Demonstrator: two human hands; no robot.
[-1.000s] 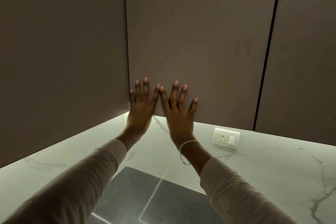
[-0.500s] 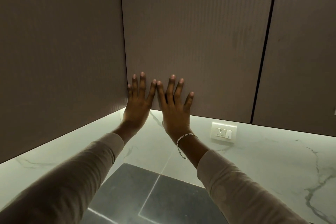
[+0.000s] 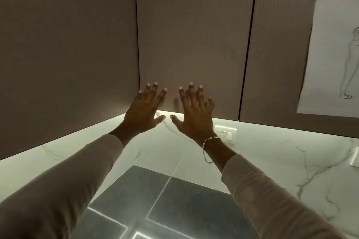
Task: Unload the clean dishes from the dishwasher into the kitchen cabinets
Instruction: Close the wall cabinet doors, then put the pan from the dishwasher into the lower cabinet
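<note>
A brown ribbed upper cabinet door fills the middle of the view and is closed. My left hand is raised in front of its lower left corner with fingers spread and straight. My right hand, with a chain bracelet on the wrist, is raised beside it, fingers spread toward the door's lower edge. Whether the fingertips touch the door I cannot tell. Neither hand holds anything. No dishes or dishwasher are in view.
More closed cabinet doors stand to the left and right. A paper with a line drawing hangs on the right door. Below are a lit white marble backsplash, a wall socket and a dark countertop.
My hands have moved apart and drawn back slightly from the door, where they were pressed side by side. The view has shifted, bringing the drawing on the right into sight.
</note>
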